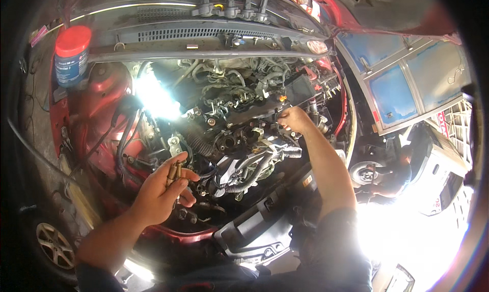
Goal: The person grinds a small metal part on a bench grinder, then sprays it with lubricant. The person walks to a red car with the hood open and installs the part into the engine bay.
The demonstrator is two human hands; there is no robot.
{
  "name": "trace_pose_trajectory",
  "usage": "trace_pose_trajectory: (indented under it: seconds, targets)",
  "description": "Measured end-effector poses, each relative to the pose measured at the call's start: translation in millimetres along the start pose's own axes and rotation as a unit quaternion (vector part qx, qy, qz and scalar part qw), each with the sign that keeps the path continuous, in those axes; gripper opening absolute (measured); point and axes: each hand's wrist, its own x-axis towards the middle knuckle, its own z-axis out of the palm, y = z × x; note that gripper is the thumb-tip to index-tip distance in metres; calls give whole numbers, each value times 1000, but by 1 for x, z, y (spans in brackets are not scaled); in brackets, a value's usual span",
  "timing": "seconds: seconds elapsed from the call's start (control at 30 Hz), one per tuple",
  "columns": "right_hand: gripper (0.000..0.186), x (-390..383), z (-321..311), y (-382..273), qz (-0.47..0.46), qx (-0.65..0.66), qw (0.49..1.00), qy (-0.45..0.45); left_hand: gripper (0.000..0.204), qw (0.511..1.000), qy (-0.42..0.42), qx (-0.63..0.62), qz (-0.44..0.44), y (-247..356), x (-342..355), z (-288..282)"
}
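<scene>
In my left hand (163,190), above the front of the engine bay, I hold several slim brass-coloured metal pieces (174,174) that look like bolts. They stand up between the thumb and the bent fingers. My right hand (294,120) reaches forward over the engine (239,114), its fingers pinched together and pointing down at the right end. What the fingertips hold or touch there is hidden. An orange cap or plug (282,98) sits just beyond that hand. Corrugated black hose (252,179) and silver parts lie between my two arms.
A bright work light (155,96) glares at the engine's left side. A blue tub with a red lid (73,55) stands on the left fender. A black plastic cover (254,226) lies along the front. Another person (395,175) is at the right, near a wheel (365,173).
</scene>
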Motion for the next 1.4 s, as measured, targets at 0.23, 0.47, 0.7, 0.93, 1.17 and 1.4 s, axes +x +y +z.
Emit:
trace_pose_trajectory:
  seconds: [0.23, 0.47, 0.7, 0.93, 1.17, 1.4]
  targets:
    - [18, 8, -10, -4, -100, 23, 993, -58, 52, 1000, 18, -10, -18, 2, 5, 0]
    - [14, -4, -10, -9, -84, 51, 990, -97, 53, 1000, 15, -10, -23, 0, 7, -1]
    - [17, -2, 16, 3, -111, 49, 992, 17, 53, 1000, 14, -11, -9, 2, 7, -3]
    - [30, 15, 25, 23, -123, 10, 992, -37, 53, 1000, 21, -16, -9, 1, 7, -4]
    - [31, 30, 30, 27, -98, -2, 991, -92, 52, 1000, 22, -10, -8, 1, 8, -4]
    - [43, 42, 18, 13, -114, -164, 963, -183, 50, 1000, 29, 6, 7, 0, 9, -7]
